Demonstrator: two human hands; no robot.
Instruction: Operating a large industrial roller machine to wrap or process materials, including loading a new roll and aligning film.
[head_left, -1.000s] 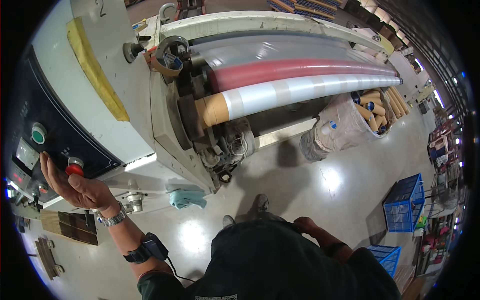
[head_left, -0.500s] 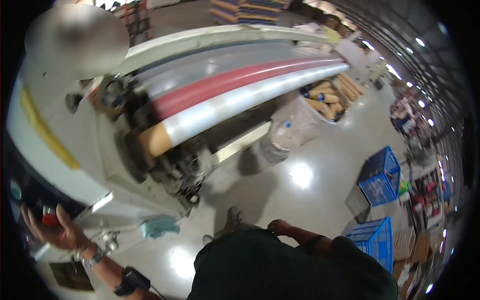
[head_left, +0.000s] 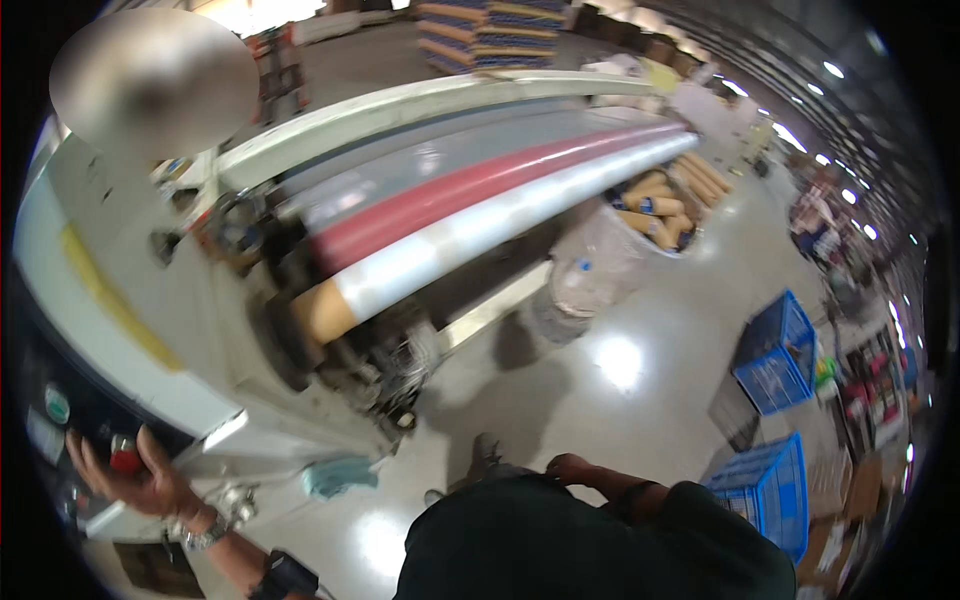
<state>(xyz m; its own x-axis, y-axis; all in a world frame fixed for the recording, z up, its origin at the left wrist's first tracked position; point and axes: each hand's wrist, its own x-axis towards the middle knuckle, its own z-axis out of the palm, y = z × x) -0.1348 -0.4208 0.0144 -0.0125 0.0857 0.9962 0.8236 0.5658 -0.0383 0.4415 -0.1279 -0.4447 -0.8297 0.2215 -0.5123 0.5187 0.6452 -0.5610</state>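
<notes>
At the lower left my left hand (head_left: 135, 487) has its fingers spread apart. It reaches up over the dark control panel (head_left: 150, 412) of a large machine, and a red knob-like button (head_left: 126, 458) shows between the thumb and the fingers. Whether the palm touches that button I cannot make out. My right hand (head_left: 568, 469) hangs by my body above the floor; its fingers are small and partly turned away. Across the machine lie a red roller (head_left: 480, 178) and, in front of it, a roll of whitish film (head_left: 470, 232) on a brown core (head_left: 326, 312).
A bin (head_left: 632, 236) holding several brown cardboard tubes stands near the roll's far end, beside a plastic-wrapped container (head_left: 570, 298). Blue crates (head_left: 778, 365) and cardboard boxes (head_left: 828, 478) stand at the right. A teal cloth (head_left: 340, 478) hangs low by the machine.
The view has shifted, so the machine and crates appear slightly lower and to the right. My left hand stays spread around the red button, and my right hand still hangs by my body.
</notes>
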